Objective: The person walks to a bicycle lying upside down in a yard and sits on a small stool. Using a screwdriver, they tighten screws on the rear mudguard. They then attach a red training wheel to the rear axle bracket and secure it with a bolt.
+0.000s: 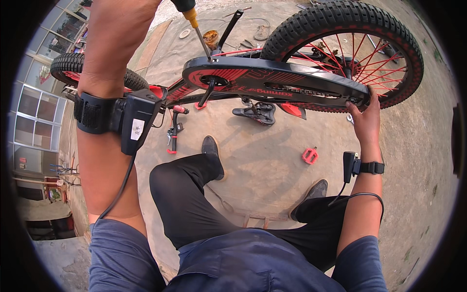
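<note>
Your right hand (366,114) is closed on the rear end of the black chain guard (277,80), your thumb pressed on its near face and a finger running along its end. Your left hand (121,36) is raised at the far side and largely cut off, so I can't tell how far its fingers are curled or whether they have hold of anything. Near it, a screwdriver (196,28) with a yellow and dark handle slants down, its tip at the upper edge of the chain guard's front end.

The guard sits on an upturned red and black bicycle (181,91), just in front of the rear wheel (347,70), between your two hands. A bare crank arm (209,92) juts out by the guard's front end. Below the frame you have the saddle (255,113) and, to its left, a handlebar grip (173,132).

Farther out, a red pedal (310,155) lies on the ground (262,180), well in from its edges. Beyond the guard's front end stands a container of brown stuff (211,38), with a pale ring (185,33) near the ground's far left edge.
</note>
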`<state>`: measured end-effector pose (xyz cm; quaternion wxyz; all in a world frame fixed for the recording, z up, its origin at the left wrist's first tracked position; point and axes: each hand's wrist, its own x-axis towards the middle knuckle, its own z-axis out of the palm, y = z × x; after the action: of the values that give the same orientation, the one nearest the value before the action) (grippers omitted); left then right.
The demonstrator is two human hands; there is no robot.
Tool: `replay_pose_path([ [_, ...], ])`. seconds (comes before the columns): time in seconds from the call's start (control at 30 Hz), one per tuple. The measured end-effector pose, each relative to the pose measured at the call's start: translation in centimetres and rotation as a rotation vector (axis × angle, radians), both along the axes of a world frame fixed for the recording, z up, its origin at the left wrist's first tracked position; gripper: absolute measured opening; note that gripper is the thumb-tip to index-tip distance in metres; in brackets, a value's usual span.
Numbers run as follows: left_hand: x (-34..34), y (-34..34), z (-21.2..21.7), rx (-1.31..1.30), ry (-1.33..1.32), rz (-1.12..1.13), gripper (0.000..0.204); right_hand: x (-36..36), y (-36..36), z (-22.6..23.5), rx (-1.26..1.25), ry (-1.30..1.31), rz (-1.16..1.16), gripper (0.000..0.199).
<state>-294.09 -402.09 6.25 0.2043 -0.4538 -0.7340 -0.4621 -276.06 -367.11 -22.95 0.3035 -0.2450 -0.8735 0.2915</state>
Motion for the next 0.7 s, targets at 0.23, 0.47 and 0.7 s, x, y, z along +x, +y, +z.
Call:
replay_pose_path([
  [0.23, 1.2, 0.9, -0.2, -0.051, 0.06, 0.09, 0.035, 0.2, 0.4, -0.1, -0.003, -0.002, -0.009, 0.079],
  [0.47, -1.0, 0.0, -0.7, 0.045, -0.048, -0.059, 0.038, 0.1, 0.0, 0.2, -0.023, -0.02, -0.014, 0.08],
  [0.7, 0.9, 1.1, -0.6, 0.022, 0.009, 0.011, 0.043, 0.0, 0.0, 0.2, -0.015, -0.016, -0.011, 0.08],
])
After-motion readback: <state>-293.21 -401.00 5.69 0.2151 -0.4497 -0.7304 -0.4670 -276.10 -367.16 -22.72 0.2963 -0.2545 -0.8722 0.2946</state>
